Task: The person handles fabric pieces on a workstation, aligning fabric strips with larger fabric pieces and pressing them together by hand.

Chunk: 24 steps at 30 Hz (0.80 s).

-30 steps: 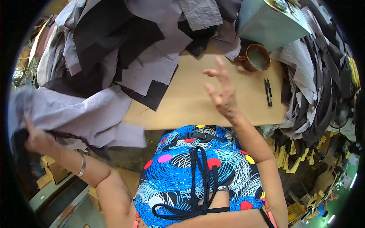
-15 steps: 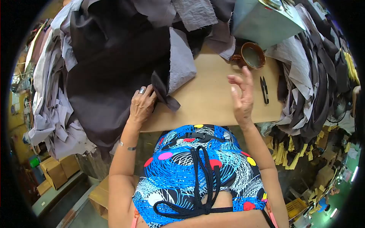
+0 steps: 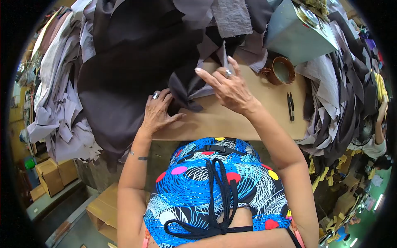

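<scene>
A large dark brown cloth (image 3: 124,91) spreads over the left of the table and hangs past its front edge. My left hand (image 3: 158,110), with a ring on one finger, rests on the cloth's right edge, thumb held apart and fingers lying loosely. Just right of it, a corner of the cloth (image 3: 182,91) is folded up, with a pale grey underside showing. My right hand (image 3: 231,89) is over this fold, fingers spread. A thin grey edge stands up behind its fingers; whether they touch it I cannot tell.
A brown mug (image 3: 281,71) holding liquid stands at the right, with black thread snips (image 3: 290,106) in front of it. Behind is a grey-blue metal box (image 3: 304,33). Cloth pieces (image 3: 326,91) hang over the right side; more cloth (image 3: 58,107) is piled left. Cardboard boxes (image 3: 51,177) sit lower left.
My right hand has swung left from near the mug to above the fold. My left hand's thumb has moved out from the cloth. The grey flap has tipped up, and the view has shifted slightly.
</scene>
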Each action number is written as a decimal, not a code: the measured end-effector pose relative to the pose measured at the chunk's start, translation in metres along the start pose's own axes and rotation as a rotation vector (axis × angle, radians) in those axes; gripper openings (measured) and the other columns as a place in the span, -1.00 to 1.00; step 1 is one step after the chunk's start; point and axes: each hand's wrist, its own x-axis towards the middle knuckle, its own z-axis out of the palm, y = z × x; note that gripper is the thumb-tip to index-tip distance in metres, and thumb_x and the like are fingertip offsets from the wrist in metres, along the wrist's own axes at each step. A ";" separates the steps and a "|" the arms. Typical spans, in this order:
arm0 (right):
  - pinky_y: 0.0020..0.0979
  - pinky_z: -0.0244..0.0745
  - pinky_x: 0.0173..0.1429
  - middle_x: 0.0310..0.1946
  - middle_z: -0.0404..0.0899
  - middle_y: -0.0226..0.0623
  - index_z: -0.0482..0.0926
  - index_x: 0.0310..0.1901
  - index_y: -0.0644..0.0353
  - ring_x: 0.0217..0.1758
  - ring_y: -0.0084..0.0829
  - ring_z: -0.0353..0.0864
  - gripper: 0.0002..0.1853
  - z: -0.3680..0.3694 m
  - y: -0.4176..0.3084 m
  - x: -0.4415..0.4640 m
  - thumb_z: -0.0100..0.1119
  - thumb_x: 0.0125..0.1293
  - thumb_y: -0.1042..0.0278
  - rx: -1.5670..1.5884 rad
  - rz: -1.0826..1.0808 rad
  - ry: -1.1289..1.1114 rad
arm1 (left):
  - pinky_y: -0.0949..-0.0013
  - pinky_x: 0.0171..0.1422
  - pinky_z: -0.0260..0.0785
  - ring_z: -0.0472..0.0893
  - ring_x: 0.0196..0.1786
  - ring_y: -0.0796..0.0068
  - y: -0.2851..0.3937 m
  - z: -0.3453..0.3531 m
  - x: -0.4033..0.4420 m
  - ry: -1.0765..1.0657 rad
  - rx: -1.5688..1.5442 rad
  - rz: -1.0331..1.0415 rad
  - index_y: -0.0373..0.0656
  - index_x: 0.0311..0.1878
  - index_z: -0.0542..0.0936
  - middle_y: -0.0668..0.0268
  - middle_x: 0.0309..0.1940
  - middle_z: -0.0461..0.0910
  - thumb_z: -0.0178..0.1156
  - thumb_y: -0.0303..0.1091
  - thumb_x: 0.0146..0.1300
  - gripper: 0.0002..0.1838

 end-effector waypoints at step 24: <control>-0.17 0.08 0.30 -0.47 0.48 -0.50 0.34 0.25 0.00 -0.42 -0.51 0.47 -0.34 -0.009 -0.023 -0.076 0.11 0.00 0.53 -0.122 0.135 0.042 | -0.10 0.34 -0.04 0.32 0.25 0.27 0.069 0.010 0.033 -0.094 -0.166 0.250 0.03 0.00 0.43 0.40 0.06 0.42 0.37 -0.27 -0.18 -0.43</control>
